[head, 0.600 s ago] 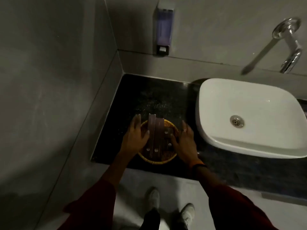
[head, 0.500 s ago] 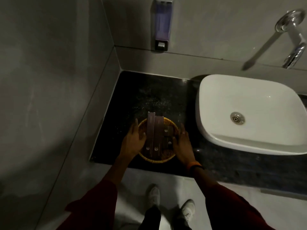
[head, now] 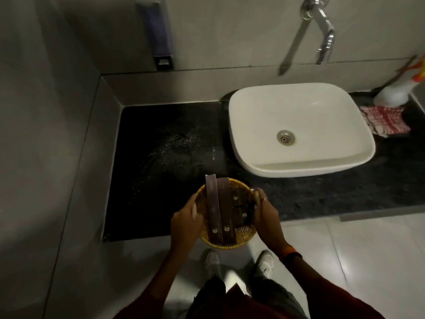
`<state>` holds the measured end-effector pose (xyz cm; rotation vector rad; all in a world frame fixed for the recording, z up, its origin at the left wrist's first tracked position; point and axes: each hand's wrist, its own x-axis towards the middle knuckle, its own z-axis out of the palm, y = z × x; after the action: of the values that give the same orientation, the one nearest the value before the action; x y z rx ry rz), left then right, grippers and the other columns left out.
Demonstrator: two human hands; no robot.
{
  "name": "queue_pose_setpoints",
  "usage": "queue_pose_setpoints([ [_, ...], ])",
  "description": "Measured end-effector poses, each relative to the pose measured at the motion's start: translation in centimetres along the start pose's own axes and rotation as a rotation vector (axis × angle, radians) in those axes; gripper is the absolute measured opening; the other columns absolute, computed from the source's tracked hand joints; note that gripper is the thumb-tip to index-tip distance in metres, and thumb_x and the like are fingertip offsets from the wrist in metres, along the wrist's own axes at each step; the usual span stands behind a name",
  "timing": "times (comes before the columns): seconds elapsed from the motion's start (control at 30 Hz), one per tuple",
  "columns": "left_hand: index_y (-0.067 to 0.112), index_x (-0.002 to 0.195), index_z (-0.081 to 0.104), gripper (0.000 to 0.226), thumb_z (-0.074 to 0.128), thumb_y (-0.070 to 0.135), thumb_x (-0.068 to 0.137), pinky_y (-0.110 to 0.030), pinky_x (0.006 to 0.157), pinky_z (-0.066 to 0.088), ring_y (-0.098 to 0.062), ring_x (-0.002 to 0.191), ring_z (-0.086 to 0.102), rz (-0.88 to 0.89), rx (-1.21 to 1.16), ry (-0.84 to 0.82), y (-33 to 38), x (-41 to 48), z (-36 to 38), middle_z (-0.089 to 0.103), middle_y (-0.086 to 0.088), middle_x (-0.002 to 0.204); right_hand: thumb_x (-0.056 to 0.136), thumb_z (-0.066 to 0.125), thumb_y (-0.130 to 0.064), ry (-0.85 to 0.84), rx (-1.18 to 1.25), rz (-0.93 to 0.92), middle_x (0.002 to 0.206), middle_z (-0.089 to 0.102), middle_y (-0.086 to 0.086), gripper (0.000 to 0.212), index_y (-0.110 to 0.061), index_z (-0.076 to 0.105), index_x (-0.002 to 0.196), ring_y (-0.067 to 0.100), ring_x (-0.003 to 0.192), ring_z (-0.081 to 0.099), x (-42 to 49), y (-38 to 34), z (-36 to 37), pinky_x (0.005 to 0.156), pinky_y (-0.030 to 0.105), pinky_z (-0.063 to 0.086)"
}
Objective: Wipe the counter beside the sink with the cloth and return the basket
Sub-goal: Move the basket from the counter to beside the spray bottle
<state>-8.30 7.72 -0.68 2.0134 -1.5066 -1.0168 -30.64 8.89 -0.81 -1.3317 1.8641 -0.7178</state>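
A round woven basket [head: 239, 239] with several long dark boxes [head: 217, 210] in it is held at the front edge of the black counter [head: 165, 146], partly out over the floor. My left hand [head: 185, 223] grips its left rim and my right hand [head: 266, 211] grips its right rim. A red-and-white checked cloth [head: 384, 122] lies folded on the counter to the right of the white sink [head: 299, 130]. Fine specks or droplets show on the counter left of the sink.
A soap dispenser [head: 158, 35] hangs on the back wall, and a chrome tap [head: 322, 24] juts out above the sink. A white spray bottle [head: 397, 93] stands at the far right behind the cloth. A grey wall closes the counter's left side. My shoes stand on the floor below.
Both hands have closed on the basket's rims and drawn it from the counter toward me, so it hangs at the front edge. The view has shifted, showing the cloth and bottle.
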Motion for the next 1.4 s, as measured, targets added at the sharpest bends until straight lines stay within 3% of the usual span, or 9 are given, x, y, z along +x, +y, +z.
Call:
queue_pose_setpoints([
  [0.1,0.035,0.135,0.056,0.046,0.056,0.014,0.094,-0.030,0.079,0.060,-0.009,0.085,0.070,0.016,-0.036,-0.069,2.1,-2.6,4.1,0.071,0.010,0.096,0.108,0.035,-0.019,0.050,0.030,0.057,0.098,0.063,-0.020,0.031,-0.023,0.049,0.136,-0.015,0.091,0.062,-1.5,3.4,-4.3,0.074,0.002,0.047],
  [0.27,0.036,0.144,0.046,0.050,0.052,0.017,0.098,-0.039,0.079,0.063,-0.015,0.083,0.073,0.105,-0.052,-0.255,7.6,-5.2,11.7,0.075,0.000,0.095,0.106,0.036,-0.038,0.128,0.097,0.154,0.112,0.065,-0.020,0.034,-0.035,0.046,0.138,-0.013,0.102,0.062,-3.1,9.2,-12.6,0.082,0.002,0.047],
  [0.43,0.031,0.145,0.046,0.047,0.046,0.016,0.101,-0.028,0.074,0.060,-0.015,0.078,0.071,0.219,-0.017,-0.285,16.2,-6.1,20.9,0.073,-0.002,0.093,0.106,0.040,-0.039,0.256,0.198,0.283,0.136,0.062,-0.001,0.042,-0.025,0.049,0.144,0.019,0.128,0.056,-1.2,16.0,-22.2,0.108,0.041,0.047],
  [0.6,0.037,0.143,0.046,0.056,0.049,0.011,0.094,-0.024,0.078,0.055,-0.018,0.087,0.072,0.226,-0.045,-0.295,25.4,-5.6,29.9,0.073,-0.003,0.098,0.104,0.045,-0.013,0.273,0.129,0.238,0.134,0.064,0.019,0.039,-0.005,0.049,0.142,0.036,0.125,0.060,3.0,20.9,-32.8,0.107,0.053,0.049],
  [0.73,0.037,0.150,0.039,0.076,0.055,0.003,0.084,-0.022,0.083,0.057,-0.017,0.085,0.071,0.192,-0.085,-0.293,30.9,-4.7,35.3,0.074,-0.010,0.101,0.105,0.042,-0.003,0.231,0.050,0.184,0.129,0.063,0.017,0.034,-0.002,0.050,0.138,0.035,0.123,0.061,7.5,23.8,-39.3,0.105,0.048,0.051],
  [0.83,0.039,0.149,0.040,0.076,0.057,0.004,0.085,-0.036,0.090,0.060,-0.023,0.095,0.072,0.165,-0.100,-0.285,33.9,-3.1,38.4,0.073,-0.010,0.106,0.105,0.039,-0.003,0.195,0.018,0.164,0.137,0.059,0.022,0.037,0.001,0.047,0.141,0.036,0.129,0.057,11.4,26.1,-42.1,0.112,0.051,0.046],
  [1.07,0.036,0.149,0.040,0.071,0.056,0.002,0.089,-0.035,0.088,0.060,-0.020,0.104,0.070,0.085,-0.156,-0.258,37.6,0.8,42.0,0.072,-0.003,0.118,0.104,0.041,-0.006,0.113,0.043,0.173,0.137,0.059,0.021,0.037,-0.001,0.048,0.140,0.033,0.129,0.057,18.2,28.4,-44.6,0.113,0.054,0.043],
  [1.27,0.038,0.152,0.033,0.065,0.053,0.009,0.097,-0.046,0.106,0.052,-0.023,0.128,0.060,0.093,-0.052,-0.201,38.7,1.4,43.0,0.059,0.000,0.144,0.098,0.045,0.003,0.055,0.026,0.131,0.140,0.058,0.019,0.048,-0.005,0.044,0.146,0.031,0.131,0.056,20.4,28.6,-44.9,0.117,0.048,0.040],
  [1.4,0.028,0.155,0.029,0.067,0.060,0.028,0.095,-0.046,0.107,0.049,-0.029,0.139,0.048,0.143,0.156,-0.086,40.3,-1.5,43.6,0.040,-0.005,0.158,0.098,0.059,-0.020,0.055,0.117,0.193,0.129,0.064,0.007,0.044,-0.017,0.049,0.141,0.020,0.118,0.062,21.2,29.2,-45.6,0.102,0.034,0.047],
])
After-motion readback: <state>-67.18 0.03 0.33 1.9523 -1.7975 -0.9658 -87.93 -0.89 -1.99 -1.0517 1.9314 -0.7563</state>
